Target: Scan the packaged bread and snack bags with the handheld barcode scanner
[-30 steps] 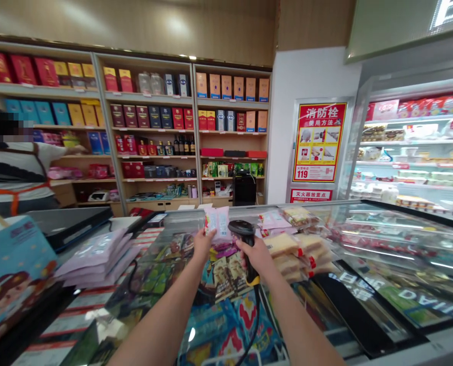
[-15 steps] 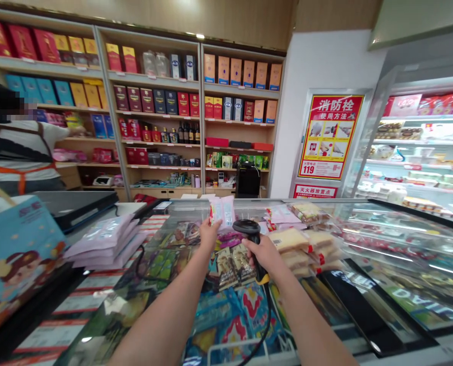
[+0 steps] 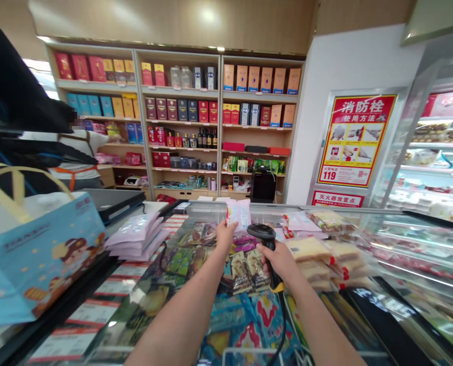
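My left hand (image 3: pixel 225 235) is closed on the edge of a pale pink plastic packet (image 3: pixel 239 214), held upright over the far part of the glass-topped freezer (image 3: pixel 135 310). In my right hand (image 3: pixel 279 262) is a black barcode scanner (image 3: pixel 262 234) with a yellow band at its handle's end. Its head is beside the packet, apart from it. A black cable hangs down from the handle. Right of the scanner lie stacked packs of sliced bread (image 3: pixel 310 251), with more pink packets (image 3: pixel 302 223) behind them. Another pile of pink packets (image 3: pixel 138 236) lies to the left.
A light-blue paper bag (image 3: pixel 39 259) with cream handles stands at the left, near a flat black device (image 3: pixel 114 203). Shelves of boxed bottles (image 3: pixel 181 109) line the back wall. A person (image 3: pixel 77 152) reaches toward them. A chilled display case (image 3: pixel 440 152) is at the right.
My view has swung left, so everything sits farther right in the picture and more of the blue bag shows. Both hands keep their hold on the packet and the scanner.
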{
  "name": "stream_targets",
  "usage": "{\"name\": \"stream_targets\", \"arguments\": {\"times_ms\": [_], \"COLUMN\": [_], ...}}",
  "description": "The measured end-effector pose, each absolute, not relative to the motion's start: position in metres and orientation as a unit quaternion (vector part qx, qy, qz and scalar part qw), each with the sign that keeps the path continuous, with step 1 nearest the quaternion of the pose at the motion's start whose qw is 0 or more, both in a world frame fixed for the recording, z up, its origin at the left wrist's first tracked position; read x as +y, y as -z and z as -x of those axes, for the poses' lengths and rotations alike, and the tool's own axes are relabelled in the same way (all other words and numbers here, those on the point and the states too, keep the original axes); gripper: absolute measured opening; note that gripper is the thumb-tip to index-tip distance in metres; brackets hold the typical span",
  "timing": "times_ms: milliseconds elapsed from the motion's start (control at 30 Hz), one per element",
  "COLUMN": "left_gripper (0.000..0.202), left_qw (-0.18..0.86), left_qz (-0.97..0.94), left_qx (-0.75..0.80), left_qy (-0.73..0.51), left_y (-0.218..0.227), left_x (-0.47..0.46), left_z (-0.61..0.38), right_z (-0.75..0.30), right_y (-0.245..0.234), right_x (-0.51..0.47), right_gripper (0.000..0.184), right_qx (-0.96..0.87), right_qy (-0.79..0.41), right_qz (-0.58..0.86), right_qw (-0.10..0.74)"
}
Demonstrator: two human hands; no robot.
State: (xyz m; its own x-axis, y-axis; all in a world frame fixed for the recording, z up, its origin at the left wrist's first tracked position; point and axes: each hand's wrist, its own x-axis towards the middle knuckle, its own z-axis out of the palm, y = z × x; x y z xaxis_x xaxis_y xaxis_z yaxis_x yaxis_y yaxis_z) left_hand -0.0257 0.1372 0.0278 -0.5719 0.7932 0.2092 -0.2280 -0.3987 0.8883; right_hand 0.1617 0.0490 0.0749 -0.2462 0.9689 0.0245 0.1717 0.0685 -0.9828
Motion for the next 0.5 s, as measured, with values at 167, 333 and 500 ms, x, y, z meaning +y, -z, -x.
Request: {"name": "stream_targets", "arguments": {"times_ms": [167, 333, 500], "left_gripper": [0.041, 0.037, 0.03], "left_qw": [0.335, 0.302, 0.288], "left_qz": [-0.35, -0.343, -0.305], "left_qx": [0.437, 0.474, 0.527], "left_qy": [-0.758, -0.753, -0.739], "left_y": [-0.045, -0.049, -0.046], "left_x": [0.12, 0.083, 0.037], "left_z": [0.044, 0.095, 0.148], "right_z": [-0.149, -0.125, -0.094], "right_y": [-0.069, -0.069, -0.076], "right_x": [0.048, 0.045, 0.037], "right_gripper": [0.03, 0.029, 0.028], "right_qx": [-0.6, -0.6, -0.634], "right_qy": [-0.553, -0.578, -0.577], "right_qz": [0.419, 0.39, 0.347], "right_qw": [0.398, 0.393, 0.379]}}
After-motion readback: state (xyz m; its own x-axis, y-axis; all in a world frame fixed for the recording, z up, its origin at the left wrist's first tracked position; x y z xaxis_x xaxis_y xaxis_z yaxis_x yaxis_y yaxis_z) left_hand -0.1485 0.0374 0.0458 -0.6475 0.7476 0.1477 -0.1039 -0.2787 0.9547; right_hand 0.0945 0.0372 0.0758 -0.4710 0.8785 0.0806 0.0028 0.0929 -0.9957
